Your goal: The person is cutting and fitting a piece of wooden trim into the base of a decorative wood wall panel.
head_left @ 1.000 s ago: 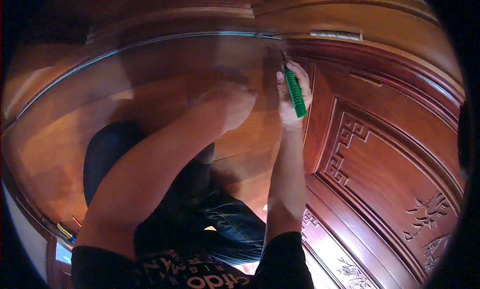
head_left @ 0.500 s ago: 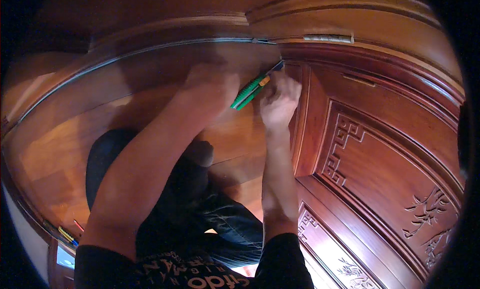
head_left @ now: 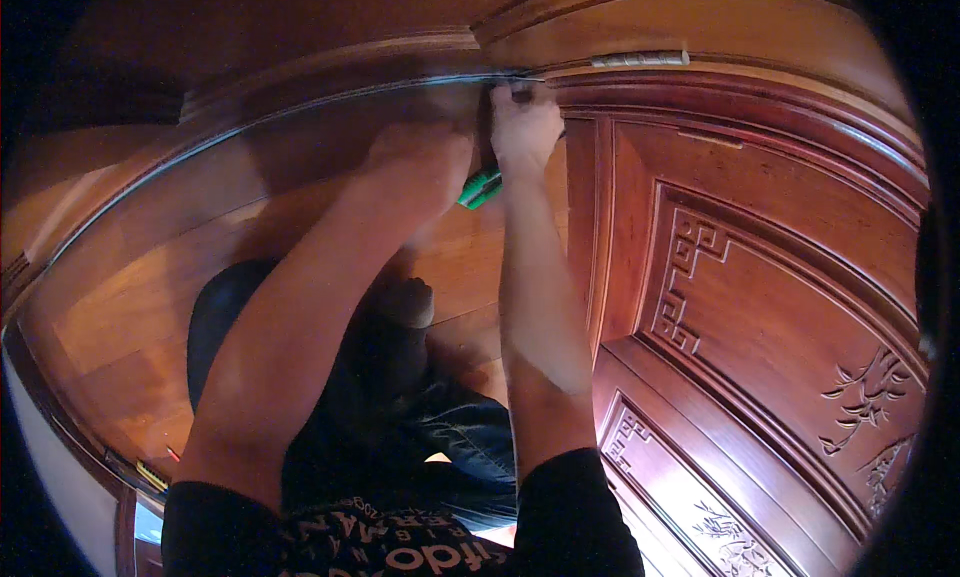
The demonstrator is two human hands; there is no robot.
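Reaching arms: both bare forearms stretch forward from black short sleeves (head_left: 570, 502), over a wooden plank floor (head_left: 120, 347)
Right hand (head_left: 527, 127): up at the corner, by the end of the pale blue strip (head_left: 190, 159); fingers bent and drawn together, can't tell if they pinch the strip
Left hand (head_left: 425, 157): lower and left of the right one, just beside the box cutter; blurred, fingers turned away, can't tell if they close on anything
Green box cutter (head_left: 478, 191): handle end shows between left hand and right wrist, tilted; rest hidden behind the right hand, can't tell which hand has it
Strip: narrow, follows the base of the brown wooden panelling (head_left: 330, 12), bowed by the lens
Pale cylindrical fitting (head_left: 640, 59): on the ledge, right of the right hand
Reddish carved wooden panel (head_left: 790, 307): right side, raised fretwork and leaf relief
Dark trousers (head_left: 465, 432): folded legs below the arms
Yellow-and-black tool (head_left: 152, 476): lower left, by the floor edge, thin red item (head_left: 173, 455) near it
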